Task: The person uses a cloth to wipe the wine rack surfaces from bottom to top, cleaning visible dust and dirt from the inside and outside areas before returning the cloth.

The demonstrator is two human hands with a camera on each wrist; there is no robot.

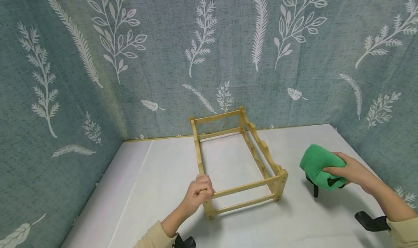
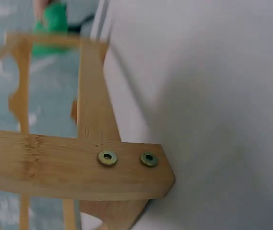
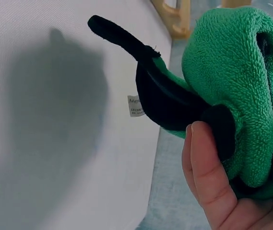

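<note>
My left hand [image 1: 198, 192] grips the near left corner of a light wooden rack [image 1: 249, 186] with scalloped side rails. In the left wrist view, two hex-socket bolts [image 2: 107, 158] show on the rack's end piece, while the left hand itself is out of that picture. To the right of the rack, my right hand [image 1: 354, 171] holds a folded green towel [image 1: 316, 164] above the white table. Black trim, a hanging black loop [image 3: 119, 36] and a small white label [image 3: 136, 106] show on the towel in the right wrist view.
The white table [image 1: 156, 175] reaches back to a blue-green curtain [image 1: 163, 59] with white leaf prints, which also closes in both sides. Black straps [image 1: 372, 222] sit at my wrists, beside beige sleeves [image 1: 405, 233].
</note>
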